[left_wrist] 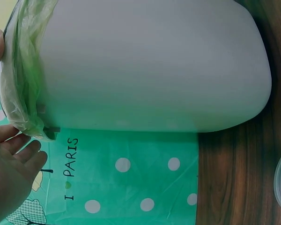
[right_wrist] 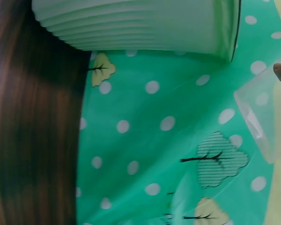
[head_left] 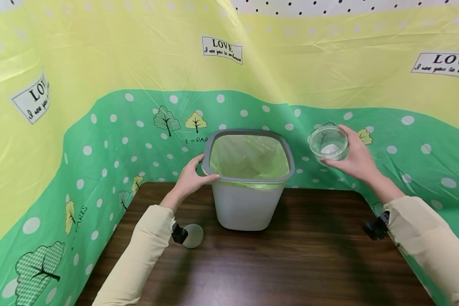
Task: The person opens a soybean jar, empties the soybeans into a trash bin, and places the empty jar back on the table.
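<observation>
A grey trash bin (head_left: 248, 204) stands upright on the table, with a green plastic liner (head_left: 248, 157) folded under its darker grey rim. My left hand (head_left: 193, 178) holds the bin's front left corner at the rim, thumb in front and fingers along the side. In the left wrist view, the fingers (left_wrist: 25, 152) touch the liner's edge. To the right of the bin and above the table, my right hand (head_left: 355, 157) grips a clear round plastic container (head_left: 329, 142), tilted toward the bin. Something small and white (head_left: 330, 149) lies inside the container; its kind cannot be told.
A round clear lid (head_left: 193, 236) lies on the dark wooden table (head_left: 252, 272), near my left wrist. Behind the table hangs a green and yellow printed sheet (head_left: 137, 63), close to the back of the bin. It also runs along both sides.
</observation>
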A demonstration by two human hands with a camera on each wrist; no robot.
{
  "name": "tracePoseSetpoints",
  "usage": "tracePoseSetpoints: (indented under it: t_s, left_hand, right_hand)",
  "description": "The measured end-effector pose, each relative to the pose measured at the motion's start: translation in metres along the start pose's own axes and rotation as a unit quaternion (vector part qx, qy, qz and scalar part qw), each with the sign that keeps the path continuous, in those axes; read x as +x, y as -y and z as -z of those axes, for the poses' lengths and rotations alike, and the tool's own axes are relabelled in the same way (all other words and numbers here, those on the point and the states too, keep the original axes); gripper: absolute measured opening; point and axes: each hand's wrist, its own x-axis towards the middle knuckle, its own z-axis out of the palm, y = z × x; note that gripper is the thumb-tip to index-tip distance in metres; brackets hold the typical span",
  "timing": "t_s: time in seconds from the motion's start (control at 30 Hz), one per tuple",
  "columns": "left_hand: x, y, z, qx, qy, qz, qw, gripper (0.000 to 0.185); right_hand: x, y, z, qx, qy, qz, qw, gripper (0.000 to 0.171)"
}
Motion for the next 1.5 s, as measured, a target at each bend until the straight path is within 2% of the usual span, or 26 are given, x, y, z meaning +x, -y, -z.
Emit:
tracePoseSetpoints:
  t_s: [0.17, 0.37, 0.63, 0.9, 1.1, 1.3, 1.5]
  left_hand:
    - [-0.001, 0.000, 0.000, 0.002, -0.001, 0.001, 1.0000, 0.092]
    - [-0.001, -0.002, 0.000, 0.003, -0.001, 0.001, 1.0000, 0.091]
    - [-0.001, 0.001, 0.000, 0.006, 0.000, 0.004, 1.0000, 0.095]
    - [0.000, 0.002, -0.001, 0.003, 0.000, 0.004, 1.0000, 0.096]
    - [-0.001, 0.001, 0.001, 0.001, -0.001, -0.002, 1.0000, 0.095]
    - [-0.002, 0.001, 0.000, 0.003, -0.004, -0.006, 1.0000, 0.094]
    - [-0.001, 0.002, -0.001, -0.003, -0.003, -0.007, 1.0000, 0.094]
  right_hand:
    - [-0.023, -0.015, -0.007, 0.020, 0.001, -0.048, 0.999, 0.100]
    - [-0.048, -0.027, -0.023, 0.035, 0.014, -0.082, 0.996, 0.098]
    - [-0.085, -0.038, -0.048, 0.065, 0.027, -0.151, 0.986, 0.095]
    - [-0.132, -0.053, -0.082, 0.078, 0.027, -0.191, 0.978, 0.092]
    - [-0.167, -0.063, -0.113, 0.083, 0.010, -0.232, 0.969, 0.089]
    - [-0.189, -0.065, -0.138, 0.100, -0.001, -0.270, 0.958, 0.089]
    - [-0.205, -0.065, -0.157, 0.100, 0.004, -0.285, 0.953, 0.090]
